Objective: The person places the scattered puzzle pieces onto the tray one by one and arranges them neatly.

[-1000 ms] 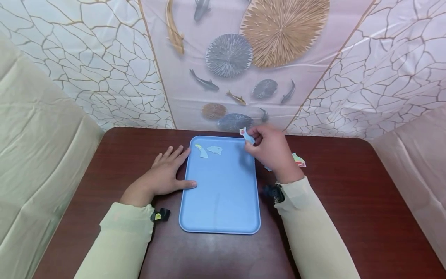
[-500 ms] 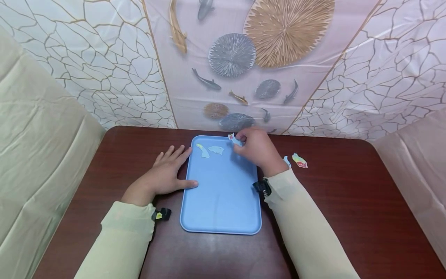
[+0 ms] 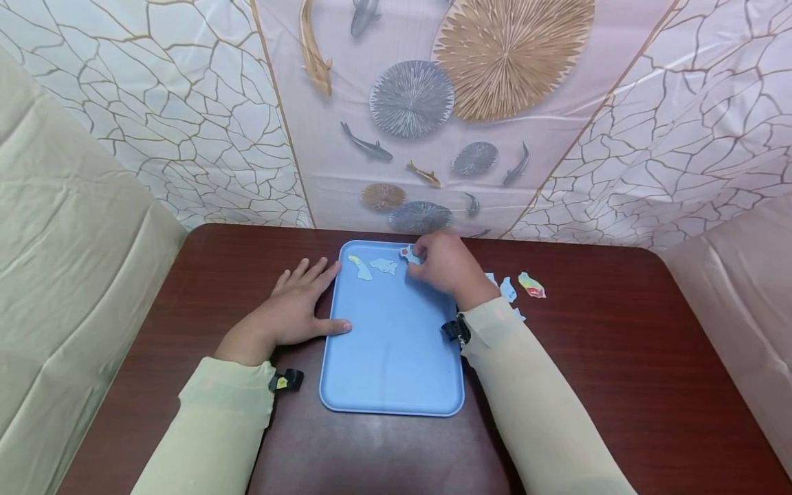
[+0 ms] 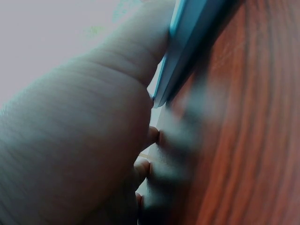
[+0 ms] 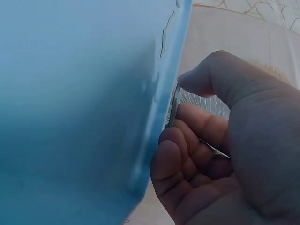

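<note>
My right hand (image 3: 447, 267) pinches a small torn-looking paper piece (image 3: 409, 254), pale blue with a red mark, over the far right part of the blue tray (image 3: 390, 344). In the right wrist view that piece (image 5: 174, 107) shows edge-on between thumb and curled fingers, close by the tray's rim. My left hand (image 3: 291, 306) lies with fingers spread at the tray's left edge, its thumb over the rim. Two pieces lie in the tray's far left corner: a curved one with a yellow tip (image 3: 360, 268) and a pale blue one (image 3: 384, 266).
On the dark red wooden table (image 3: 619, 357), right of the tray, lie several more pieces, among them a yellow, green and red one (image 3: 532, 285) and a pale blue one (image 3: 508, 289). My right forearm partly covers others. A patterned cloth (image 3: 408, 165) hangs behind the table.
My right hand has moved left and down over the tray with its paper piece, uncovering pieces on the table to the right. The left hand has stayed in place.
</note>
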Demonstrator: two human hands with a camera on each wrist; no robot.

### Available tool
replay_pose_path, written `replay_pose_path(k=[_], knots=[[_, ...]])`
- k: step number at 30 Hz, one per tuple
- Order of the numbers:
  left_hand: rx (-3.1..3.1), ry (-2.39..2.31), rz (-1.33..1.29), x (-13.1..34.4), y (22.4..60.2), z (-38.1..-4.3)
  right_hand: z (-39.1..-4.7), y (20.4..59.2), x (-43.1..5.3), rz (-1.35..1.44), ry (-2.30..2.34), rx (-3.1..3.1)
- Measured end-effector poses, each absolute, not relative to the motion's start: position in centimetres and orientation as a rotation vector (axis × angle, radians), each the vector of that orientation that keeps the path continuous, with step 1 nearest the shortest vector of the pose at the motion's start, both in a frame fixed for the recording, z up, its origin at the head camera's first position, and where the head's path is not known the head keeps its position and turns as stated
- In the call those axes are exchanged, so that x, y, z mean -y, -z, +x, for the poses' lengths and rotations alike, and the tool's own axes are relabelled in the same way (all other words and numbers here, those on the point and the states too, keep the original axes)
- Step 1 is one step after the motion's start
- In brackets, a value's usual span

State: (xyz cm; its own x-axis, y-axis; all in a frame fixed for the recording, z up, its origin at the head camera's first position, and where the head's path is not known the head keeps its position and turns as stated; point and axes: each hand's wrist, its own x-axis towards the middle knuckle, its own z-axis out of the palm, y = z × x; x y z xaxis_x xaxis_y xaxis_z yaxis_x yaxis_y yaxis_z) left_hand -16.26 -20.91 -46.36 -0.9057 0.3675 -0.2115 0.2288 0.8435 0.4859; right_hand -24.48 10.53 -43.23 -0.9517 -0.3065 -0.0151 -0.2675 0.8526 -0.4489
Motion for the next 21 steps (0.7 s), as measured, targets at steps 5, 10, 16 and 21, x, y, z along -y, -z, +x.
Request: replay_pose_path(k=[5,10,16,21], knots=[[-2.725,-0.663,0.455,20.94,46.35,-16.29,-24.59,43.44,-10.26,-0.458,0.669,-2.925],[-2.722,-0.661,0.455,20.95,46.3,-16.28,-24.68,43.65,-10.07,-0.465,0.649,-2.908],[-2.723,-0.655,0.453,21.0,46.24,-16.2,-24.79,43.99,-10.06,-0.476,0.636,-2.916],[-2.723,-0.653,0.457,21.05,46.36,-16.23,-24.8,43.94,-10.1,-0.486,0.624,-2.917]])
